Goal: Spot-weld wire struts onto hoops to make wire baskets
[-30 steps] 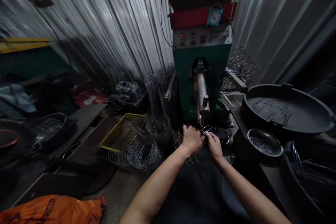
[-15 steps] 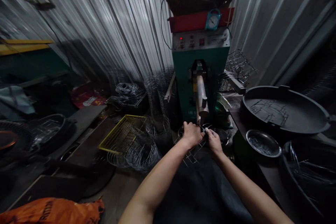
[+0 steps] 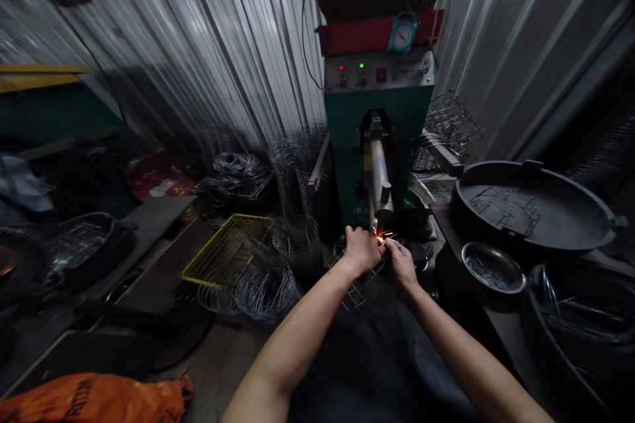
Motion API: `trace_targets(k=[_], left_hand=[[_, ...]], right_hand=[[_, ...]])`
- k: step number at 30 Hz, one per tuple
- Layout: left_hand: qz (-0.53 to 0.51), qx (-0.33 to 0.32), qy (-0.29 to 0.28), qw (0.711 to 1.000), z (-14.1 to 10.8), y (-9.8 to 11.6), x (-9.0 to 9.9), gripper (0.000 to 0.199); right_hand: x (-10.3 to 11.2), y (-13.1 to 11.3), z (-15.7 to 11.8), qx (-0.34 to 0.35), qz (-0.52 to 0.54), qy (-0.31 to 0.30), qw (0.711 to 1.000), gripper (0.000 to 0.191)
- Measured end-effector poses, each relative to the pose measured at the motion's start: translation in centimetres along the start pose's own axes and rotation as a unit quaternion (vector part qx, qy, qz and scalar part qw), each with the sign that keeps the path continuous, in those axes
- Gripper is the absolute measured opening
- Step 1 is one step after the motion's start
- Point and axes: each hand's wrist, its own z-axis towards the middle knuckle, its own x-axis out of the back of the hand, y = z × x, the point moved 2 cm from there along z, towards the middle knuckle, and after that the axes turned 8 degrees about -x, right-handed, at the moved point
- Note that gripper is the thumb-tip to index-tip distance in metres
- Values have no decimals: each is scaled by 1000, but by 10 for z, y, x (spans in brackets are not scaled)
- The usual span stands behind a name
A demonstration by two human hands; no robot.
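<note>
Observed one wire frame (image 3: 354, 296) in hand, located under and between the fingers, below the tip of the machine's arm (image 3: 381, 172). Found the visible grid running from beneath the left fingers back toward the wearer's body, far end directed at the sparks (image 3: 380, 236); long axis not certifiable, with much of the mesh covered by the hands. Noted the left hand (image 3: 362, 251) curled over the frame, fingers folded down on the wires. Noted the right hand (image 3: 401, 264) with thumb and forefinger drawn together beside the sparks, apparently pinching the same frame.

Counted, beyond the fingers on the green machine (image 3: 347, 145), two lit lamps: one red lamp (image 3: 341, 68), one green lamp (image 3: 362, 66). Recorded, left of the fingers, one yellow basket (image 3: 207, 246) beside wire rolls (image 3: 268, 287), too tangled to count. Recorded, right of the fingers on a counter (image 3: 508, 327), one large pan (image 3: 580, 211) and one small bowl (image 3: 518, 287), holding thin wire pieces and short metal bits respectively, neither countable. Found one orange sack (image 3: 99, 400), left of the fingers and nearer the wearer, cut off at the lower edge.
</note>
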Motion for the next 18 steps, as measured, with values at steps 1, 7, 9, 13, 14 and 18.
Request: trace_targets(k=[1,7,9,13,14,18], left_hand=[[-1,1,-2,1000,0,0,0,36],[-18,13,22,999,-4,3,1,35],[-18,16,40,999,-7,5,2,35],[-16,22,57,998,-12,6,1,33],[-14,27,58,998,-13,6,-1,33],[-10,46,59,997,-17,6,-5,36]], right_hand=[[0,0,1,2,-1,-1,1000,34],[26,0,-9,-4,-117,-22,993,35],[39,2,-23,-17,-172,-44,984,38],[54,14,-57,-13,-273,-138,952,35],[55,17,-64,4,-292,-152,944,33],[57,31,-77,82,-334,-147,928,27]])
